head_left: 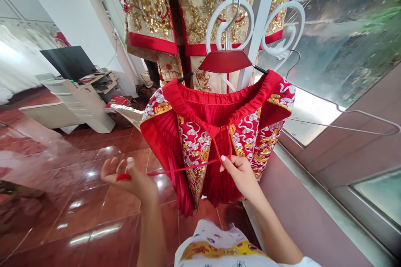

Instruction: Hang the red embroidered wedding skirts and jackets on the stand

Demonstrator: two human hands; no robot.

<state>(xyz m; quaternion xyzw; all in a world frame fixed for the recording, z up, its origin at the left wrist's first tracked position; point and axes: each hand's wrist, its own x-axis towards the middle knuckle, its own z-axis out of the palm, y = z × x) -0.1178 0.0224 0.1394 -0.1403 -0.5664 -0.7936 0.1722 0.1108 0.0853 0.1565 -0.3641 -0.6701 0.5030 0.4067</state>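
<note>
A red pleated skirt with silver and gold embroidery hangs by its gathered waistband from a hanger with a dark red middle. From the waistband's front comes a thin red drawstring, drawn out sideways to the left. My left hand, palm up with fingers partly curled, holds the far end of this drawstring, which crosses the palm. Close against the skirt's front, my right hand pinches the drawstring between thumb and fingers just below the waistband.
Cream garments with gold sequins hang behind a white scrollwork metal frame. A bare wire hanger juts out at right, by the window. A desk with a monitor stands at left on the glossy red tiled floor.
</note>
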